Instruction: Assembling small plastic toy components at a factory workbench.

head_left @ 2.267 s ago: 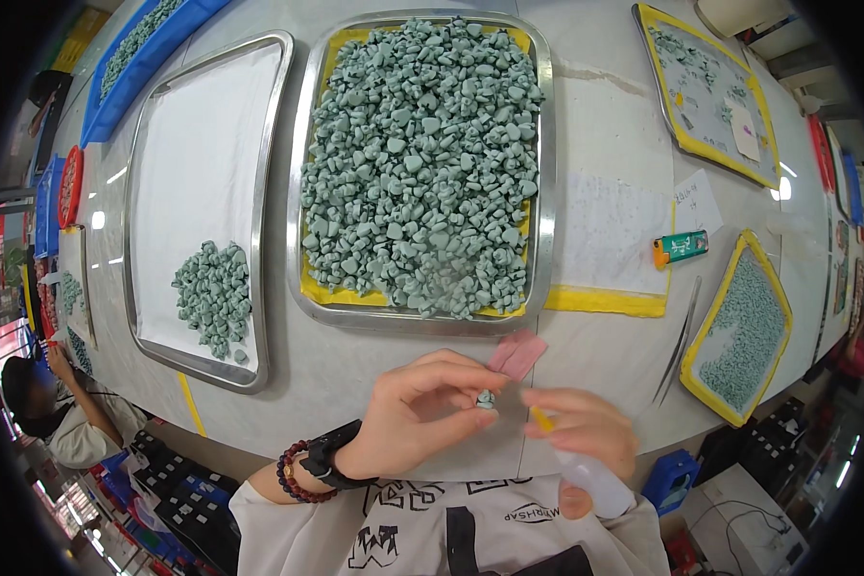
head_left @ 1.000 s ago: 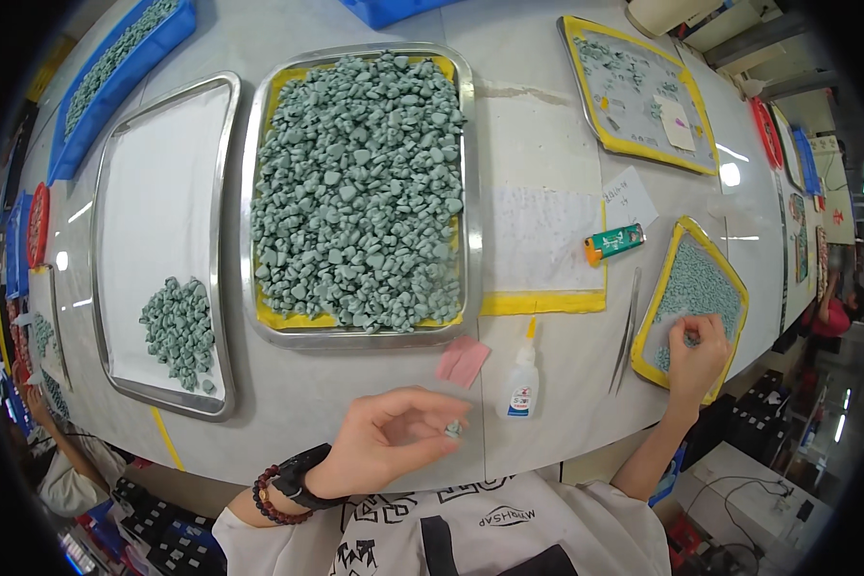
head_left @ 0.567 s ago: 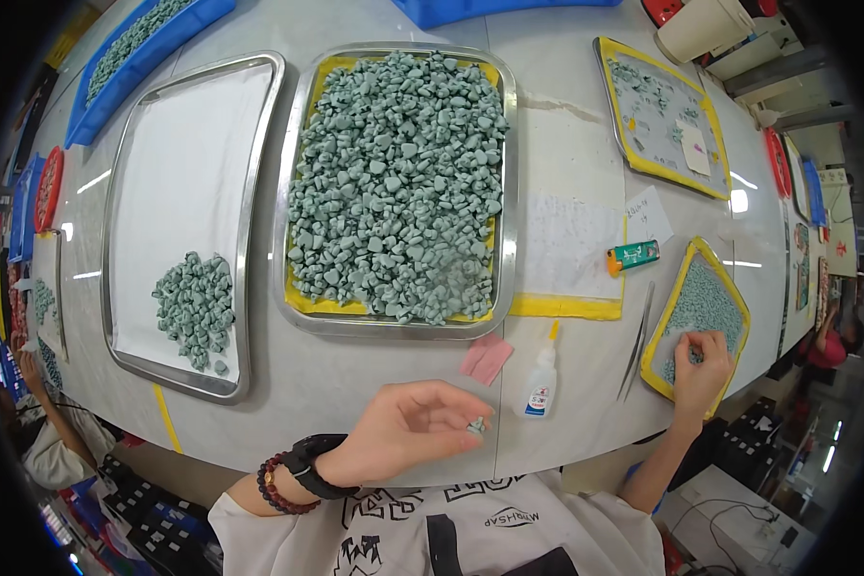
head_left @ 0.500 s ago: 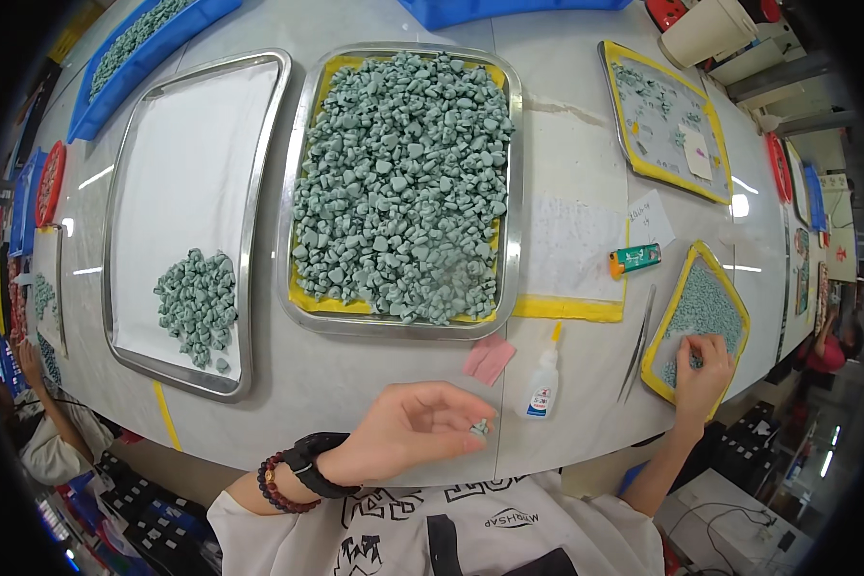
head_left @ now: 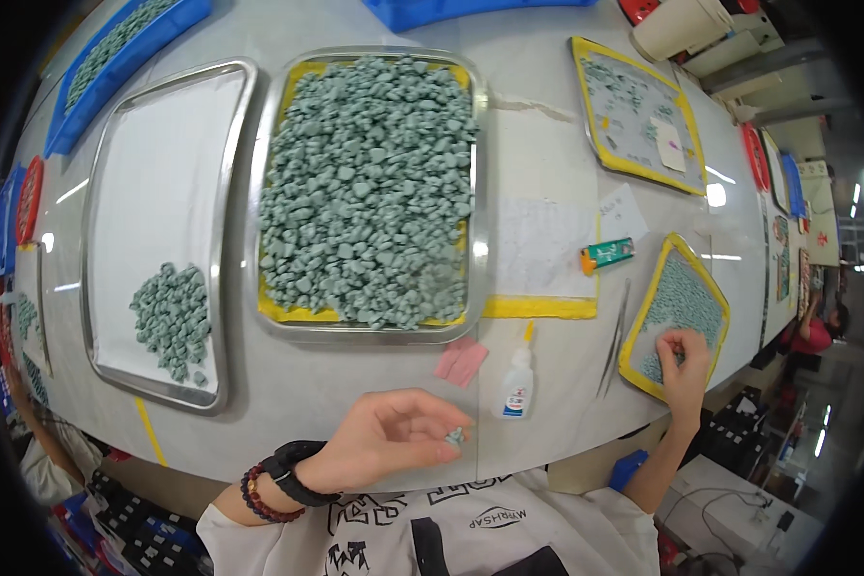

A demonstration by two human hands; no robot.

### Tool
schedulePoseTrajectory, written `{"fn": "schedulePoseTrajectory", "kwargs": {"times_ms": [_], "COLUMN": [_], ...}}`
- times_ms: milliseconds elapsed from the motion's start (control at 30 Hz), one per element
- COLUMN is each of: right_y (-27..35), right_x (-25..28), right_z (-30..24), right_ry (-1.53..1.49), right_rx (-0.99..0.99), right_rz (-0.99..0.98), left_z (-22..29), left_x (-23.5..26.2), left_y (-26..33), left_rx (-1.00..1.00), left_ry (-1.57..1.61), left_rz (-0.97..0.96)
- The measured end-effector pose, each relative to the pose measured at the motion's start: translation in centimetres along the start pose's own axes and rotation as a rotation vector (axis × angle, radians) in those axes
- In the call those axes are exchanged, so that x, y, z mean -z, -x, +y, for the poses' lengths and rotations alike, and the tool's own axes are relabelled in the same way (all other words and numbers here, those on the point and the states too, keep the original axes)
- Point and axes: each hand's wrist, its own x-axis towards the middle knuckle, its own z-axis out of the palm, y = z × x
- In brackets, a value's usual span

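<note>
The small grey-green piece [head_left: 454,438] pinched between my left hand's [head_left: 389,437] thumb and fingertip sits low in the view, at about six o'clock, just above the table edge and over my shirt; I judge the main risk to be that it slips, since only a sliver of it is gripped and a drop would send it off the table edge into my lap. It looks like a chunky, matte, irregular nugget, the same dull teal as the heap in the big metal tray [head_left: 259,192], which lies at twelve o'clock from the hand. The other fingers of that hand are loosely curled around nothing. At one o'clock from the piece, close by, stand a small glue bottle [head_left: 516,384] with a yellow tip and a pink pad [head_left: 462,361]; I think a careless sweep of the wrist could tip the bottle. My right hand [head_left: 683,357] is out at three o'clock, fingers bent down into the small yellow-rimmed tray [head_left: 630,346] of tiny green bits; I cannot tell whether it grips one, and pressing on that rim might tilt the tray and scatter its contents. Tweezers [head_left: 612,338] lie just beside that tray. At ten o'clock, a second metal tray [head_left: 163,173] holds a small pile of finished pieces [head_left: 171,319].
</note>
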Motion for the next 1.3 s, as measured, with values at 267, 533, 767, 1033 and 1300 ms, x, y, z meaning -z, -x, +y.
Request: {"fn": "schedulePoseTrajectory", "kwargs": {"times_ms": [267, 533, 767, 1033, 1300], "right_y": [0.1, -0.4, -0.5, -0.2, 1.5], "right_x": [0.8, 0.9, 0.7, 0.3, 0.5], "right_z": [0.4, -0.4, -0.2, -1.2, -7.0], "right_ry": [-0.040, 0.060, 0.079, 0.247, -0.001], "right_rx": [-0.131, 0.072, 0.094, 0.223, 0.085], "right_rz": [0.025, -0.015, -0.037, 0.046, 0.225], "left_z": [-0.2, -0.5, -0.4, -0.8, -1.2], "left_x": [0.1, 0.2, 0.1, -0.3, -0.1], "left_y": [-0.3, -0.5, -0.5, -0.6, -0.8], "left_rx": [0.015, 0.021, 0.024, -0.110, -0.211], "left_ry": [-0.037, -0.042, -0.033, -0.112, -0.111], "left_rz": [0.052, 0.063, 0.063, 0.124, 0.101]}}
